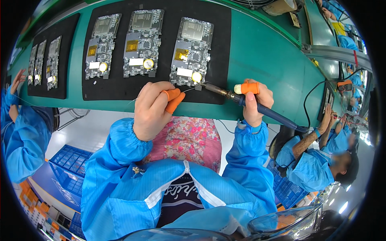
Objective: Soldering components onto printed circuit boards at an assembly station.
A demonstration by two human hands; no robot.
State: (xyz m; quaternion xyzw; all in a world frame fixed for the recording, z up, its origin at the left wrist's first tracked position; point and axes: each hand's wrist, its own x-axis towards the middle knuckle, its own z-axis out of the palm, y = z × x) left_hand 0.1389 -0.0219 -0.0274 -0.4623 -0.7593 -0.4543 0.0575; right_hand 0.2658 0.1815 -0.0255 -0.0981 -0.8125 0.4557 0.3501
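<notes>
My right hand (255, 103) is closed round a soldering iron (263, 110), an orange finger cot on one finger. The iron's tip meets the lower edge of a circuit board (192, 52), close to a round yellow-rimmed part (196, 76). Orange cots also cover two fingers of my left hand (155, 106), which pinches a thin solder wire (189, 89) whose end reaches toward the tip. This board lies on a black mat (217, 52). Two similar boards, a middle one (143, 42) and a left one (102, 46), lie beside it.
A second black mat (66, 48) with several boards (53, 62) lies farther left on the green bench (261, 60). The iron's cable (309, 114) loops away right. Co-workers in blue sit at the left (26, 128) and right (311, 160). Blue crates (70, 164) stand below.
</notes>
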